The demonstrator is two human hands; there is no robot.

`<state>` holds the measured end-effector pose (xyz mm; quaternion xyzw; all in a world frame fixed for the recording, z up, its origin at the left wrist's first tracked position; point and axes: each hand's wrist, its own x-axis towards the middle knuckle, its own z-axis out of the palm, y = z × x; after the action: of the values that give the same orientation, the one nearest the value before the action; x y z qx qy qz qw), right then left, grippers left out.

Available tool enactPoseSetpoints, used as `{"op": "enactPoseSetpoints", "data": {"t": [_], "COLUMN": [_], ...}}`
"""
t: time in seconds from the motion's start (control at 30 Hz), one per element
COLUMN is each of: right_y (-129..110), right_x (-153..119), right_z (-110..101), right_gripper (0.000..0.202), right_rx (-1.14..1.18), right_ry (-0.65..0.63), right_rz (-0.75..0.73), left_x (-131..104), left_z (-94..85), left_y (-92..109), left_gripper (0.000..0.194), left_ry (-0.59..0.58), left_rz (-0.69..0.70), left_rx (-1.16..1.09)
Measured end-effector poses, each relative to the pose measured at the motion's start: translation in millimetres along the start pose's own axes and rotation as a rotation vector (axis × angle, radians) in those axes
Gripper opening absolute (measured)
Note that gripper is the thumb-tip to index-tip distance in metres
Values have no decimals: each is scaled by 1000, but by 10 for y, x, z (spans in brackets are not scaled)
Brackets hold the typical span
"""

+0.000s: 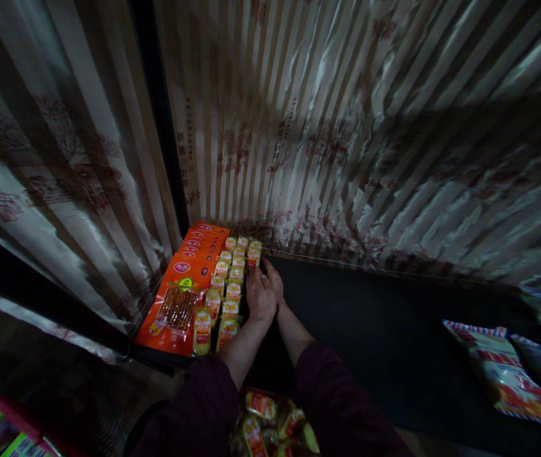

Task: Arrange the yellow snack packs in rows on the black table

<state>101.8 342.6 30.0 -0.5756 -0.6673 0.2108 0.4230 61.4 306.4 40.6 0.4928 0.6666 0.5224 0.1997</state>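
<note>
Small yellow wrapped cakes (233, 290) stand in close columns on a black shelf (346, 317). At the back of the right-hand column is a wrapped cake (254, 254), with my two hands close together at its near end. My left hand (259, 297) has its fingers bent against this cake's front. Curled along its right side is my right hand (274, 284), touching or nearly touching the left one. Parts of the fingertips are hidden. Left of the cakes, orange snack packs (198, 273) overlap in a row, the front one showing brown sticks through a window.
Striped, printed sheeting (270, 158) hangs behind and left of the shelf, along a dark post (158, 95). More wrapped cakes (260, 404) lie below my forearms. Snack bags (512, 371) lie at the shelf's right. A red-rimmed container (1, 406) holds green packs at lower left.
</note>
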Motion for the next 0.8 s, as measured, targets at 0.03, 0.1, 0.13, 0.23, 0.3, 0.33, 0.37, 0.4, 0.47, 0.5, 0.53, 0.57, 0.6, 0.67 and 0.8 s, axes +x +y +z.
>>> {"op": "enactPoseSetpoints", "data": {"t": [0.03,0.1,0.13,0.23,0.3,0.33,0.37,0.4,0.47,0.5,0.53,0.57,0.6,0.67,0.8], "right_y": [-28,-100,-139,-229,-245,-238,-221,-198,-140,-110,-83,-60,-42,-20,-15], "right_x": [-48,-162,-217,-316,-306,-282,-250,-215,-150,-126,-109,-99,-95,-96,-100], "right_z": [29,111,156,245,230,197,153,100,-5,-48,-80,-100,-109,-106,-80], "right_gripper": [29,29,29,31,32,32,32,32,32,32,32,31,31,30,25], "right_rx": [-5,-14,-18,-22,-23,-24,-25,-25,-23,-22,-15,-8,-2,9,-1], "right_ry": [13,53,70,62,52,49,49,47,46,45,40,34,27,17,11], "right_rz": [-11,-32,-41,-44,-38,-36,-33,-32,-32,-32,-31,-28,-22,-8,-15], "left_x": [-6,-18,-23,-26,-21,-19,-16,-15,-12,-9,-6,-1,4,13,4], "left_z": [5,19,26,34,23,14,6,3,17,37,65,98,132,187,198], "left_y": [1,6,9,14,13,12,11,13,30,49,76,111,151,236,353], "left_gripper": [42,42,41,41,41,41,41,41,41,41,40,40,39,40,41], "left_ry": [-6,-29,-41,-55,-46,-40,-35,-32,-33,-37,-44,-54,-71,-99,-85], "left_rz": [-2,-11,-15,-35,-57,-68,-77,-83,-89,-88,-87,-81,-78,-73,-73], "left_rx": [-4,-17,-25,-44,-48,-49,-49,-50,-57,-65,-77,-86,-110,-139,-148]}}
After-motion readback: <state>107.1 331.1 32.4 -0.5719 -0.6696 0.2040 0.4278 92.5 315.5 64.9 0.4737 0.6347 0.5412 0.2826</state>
